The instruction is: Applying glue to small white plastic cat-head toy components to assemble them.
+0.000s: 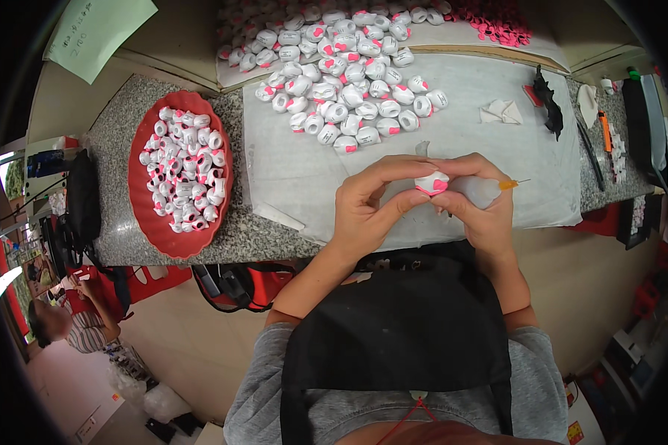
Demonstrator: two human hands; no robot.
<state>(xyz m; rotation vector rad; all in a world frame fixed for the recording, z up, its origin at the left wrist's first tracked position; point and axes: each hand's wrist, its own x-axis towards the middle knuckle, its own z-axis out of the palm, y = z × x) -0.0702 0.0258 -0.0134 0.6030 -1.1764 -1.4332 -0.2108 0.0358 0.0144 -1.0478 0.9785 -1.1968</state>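
Between my two hands, above the paper-covered worktop, is a small rounded white piece (425, 179) with a pink heart-like patch. My left hand (362, 205) is closed, pinching it between thumb and fingers. My right hand (488, 221) is closed too: its thumb and fingertips touch the piece's other side, while the palm keeps hold of a translucent squeeze bottle (481, 192) with an orange needle tip (508, 185) pointing right. Beyond my hands many similar white-and-pink pieces (354, 95) lie spread on the white paper (289, 174).
At left a red scalloped tray (142, 209) holds many more white-and-pink pieces. Loose pink parts (501, 26) lie at the far right. A crumpled tissue (502, 112), a black strip (548, 102) and an orange-handled tool (606, 132) lie to the right. Another person (89, 326) is at far left.
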